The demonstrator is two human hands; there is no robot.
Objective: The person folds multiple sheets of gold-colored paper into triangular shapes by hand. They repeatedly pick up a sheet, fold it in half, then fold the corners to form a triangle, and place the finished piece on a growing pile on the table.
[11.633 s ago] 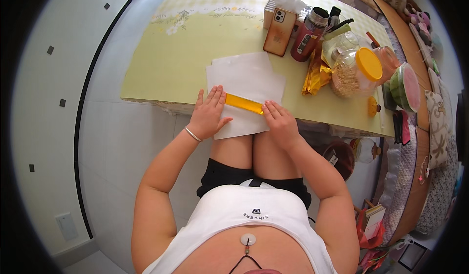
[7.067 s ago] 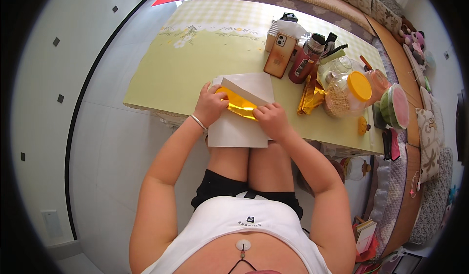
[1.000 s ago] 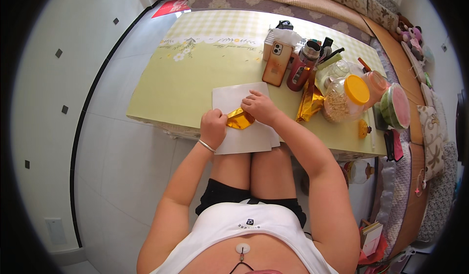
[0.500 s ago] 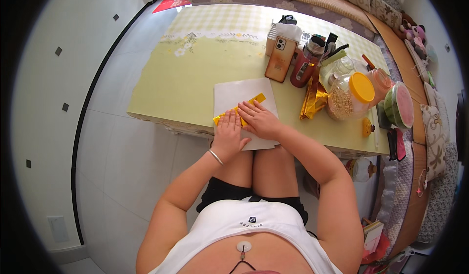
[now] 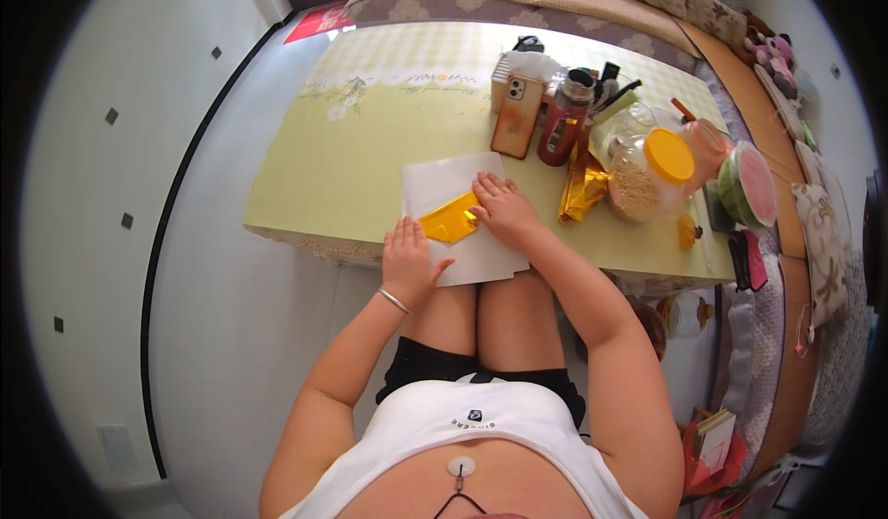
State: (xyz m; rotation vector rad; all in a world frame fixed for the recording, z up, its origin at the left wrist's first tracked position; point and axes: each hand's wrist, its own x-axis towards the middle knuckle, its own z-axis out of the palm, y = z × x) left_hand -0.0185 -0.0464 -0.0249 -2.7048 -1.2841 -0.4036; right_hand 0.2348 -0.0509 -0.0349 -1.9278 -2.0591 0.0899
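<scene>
A shiny gold foil sheet (image 5: 450, 220), folded into a slanting band, lies on white paper (image 5: 442, 172) at the table's near edge. My left hand (image 5: 410, 258) rests flat at the foil's left end, fingers stretched forward and thumb spread to the right. At the other end, my right hand (image 5: 505, 208) lies with its fingers extended over the foil's right tip and the paper. Neither hand visibly grips the foil. The ends of the foil under my fingers are partly hidden.
Beyond my right hand a phone (image 5: 518, 119) leans upright beside a dark red bottle (image 5: 563, 123). Further right are a crumpled gold foil piece (image 5: 583, 184), a yellow-lidded jar (image 5: 638, 186) and a cut watermelon (image 5: 745, 186). The table's front edge (image 5: 319, 240) runs before my knees.
My hands have moved apart, left hand to the left and downward, right hand to the right and forward. The foil between them is uncovered and looks like a wider band than before.
</scene>
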